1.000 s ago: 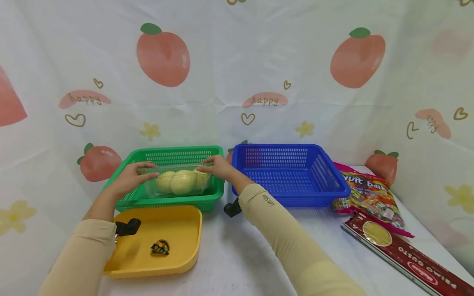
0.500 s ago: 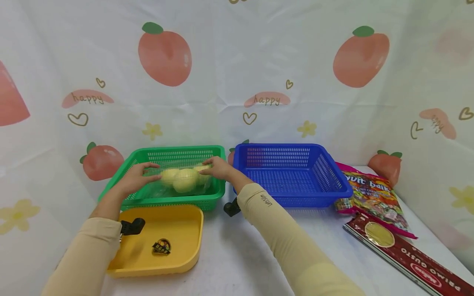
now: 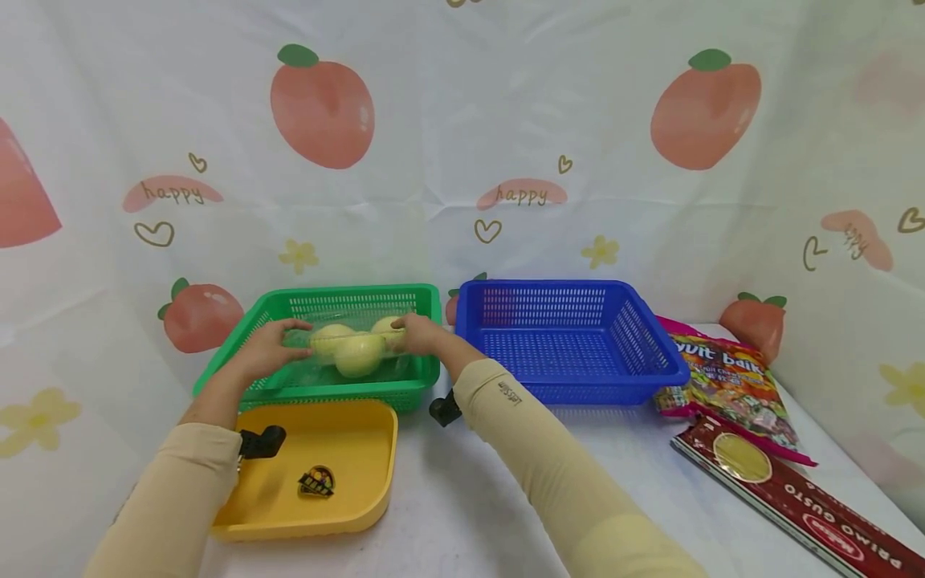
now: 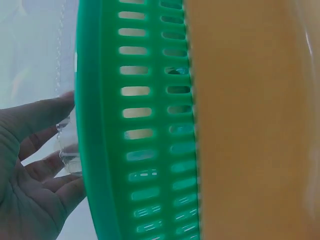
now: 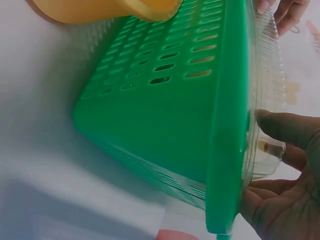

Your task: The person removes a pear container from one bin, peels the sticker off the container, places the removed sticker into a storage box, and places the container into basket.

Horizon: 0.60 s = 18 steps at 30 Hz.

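A clear plastic container point(image 3: 318, 371) with several round, pale yellow fruits point(image 3: 359, 356) lies inside the green basket point(image 3: 340, 393). At the container's left end, my left hand point(image 3: 269, 347) grips it with thumb and fingers spread apart; the left wrist view shows that hand point(image 4: 37, 165) just beyond the basket rim point(image 4: 92, 120). My right hand point(image 3: 426, 335) holds the other end. In the right wrist view its thumb and fingers point(image 5: 287, 127) bracket the container's clear edge point(image 5: 260, 160). Part of the fruit at the right is behind the right hand.
In front of the green basket sits a yellow tray point(image 3: 347, 466) with a dark sticker point(image 3: 316, 482). A blue basket point(image 3: 549, 393) stands to the right. Beyond it lie a colourful candy bag point(image 3: 730, 385) and a long dark-red package point(image 3: 788, 498). A printed cloth point(image 3: 462, 120) hangs behind.
The container has tipped and settled lower into the green basket, and its fruits have shifted apart. My right hand has moved slightly left. Both hands stay at its ends.
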Each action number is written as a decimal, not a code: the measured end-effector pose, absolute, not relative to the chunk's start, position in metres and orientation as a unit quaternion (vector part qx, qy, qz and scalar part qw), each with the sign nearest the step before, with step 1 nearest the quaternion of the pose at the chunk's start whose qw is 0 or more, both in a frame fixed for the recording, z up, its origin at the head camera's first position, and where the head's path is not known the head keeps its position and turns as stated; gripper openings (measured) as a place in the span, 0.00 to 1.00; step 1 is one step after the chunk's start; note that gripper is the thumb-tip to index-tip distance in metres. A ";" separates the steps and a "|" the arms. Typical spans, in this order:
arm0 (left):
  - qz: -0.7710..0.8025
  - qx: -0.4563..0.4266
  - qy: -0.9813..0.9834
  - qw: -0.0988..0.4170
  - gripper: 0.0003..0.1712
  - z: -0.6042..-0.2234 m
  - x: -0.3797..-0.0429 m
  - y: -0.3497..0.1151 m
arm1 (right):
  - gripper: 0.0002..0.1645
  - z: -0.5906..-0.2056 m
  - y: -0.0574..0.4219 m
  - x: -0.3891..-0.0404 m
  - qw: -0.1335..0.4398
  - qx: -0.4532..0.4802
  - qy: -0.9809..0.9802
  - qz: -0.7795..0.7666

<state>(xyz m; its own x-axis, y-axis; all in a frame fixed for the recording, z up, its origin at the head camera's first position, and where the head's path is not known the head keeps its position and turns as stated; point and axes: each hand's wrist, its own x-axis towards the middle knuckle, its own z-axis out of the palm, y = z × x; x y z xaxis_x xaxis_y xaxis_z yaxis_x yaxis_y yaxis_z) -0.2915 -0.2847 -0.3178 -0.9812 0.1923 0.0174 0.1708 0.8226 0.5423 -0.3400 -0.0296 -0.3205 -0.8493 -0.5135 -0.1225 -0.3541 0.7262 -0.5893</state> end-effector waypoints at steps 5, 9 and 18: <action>0.276 0.093 0.956 0.022 0.31 -0.319 -0.292 -0.282 | 0.30 -0.321 -0.032 -0.340 0.147 -0.241 0.921 -0.270; 0.275 0.088 0.957 0.025 0.31 -0.319 -0.292 -0.282 | 0.30 -0.322 -0.034 -0.340 0.147 -0.247 0.921 -0.263; 0.238 0.084 0.967 0.038 0.33 -0.323 -0.289 -0.282 | 0.31 -0.323 -0.040 -0.333 0.178 -0.235 0.928 -0.226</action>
<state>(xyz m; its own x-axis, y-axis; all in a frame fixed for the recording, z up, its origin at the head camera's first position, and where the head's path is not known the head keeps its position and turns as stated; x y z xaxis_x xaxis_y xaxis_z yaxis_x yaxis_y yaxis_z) -0.2893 -0.2820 -0.3234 -0.9831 0.1799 -0.0345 0.1433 0.8730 0.4663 -0.3326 -0.0400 -0.3234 -0.8261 -0.5166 -0.2250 -0.3550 0.7872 -0.5042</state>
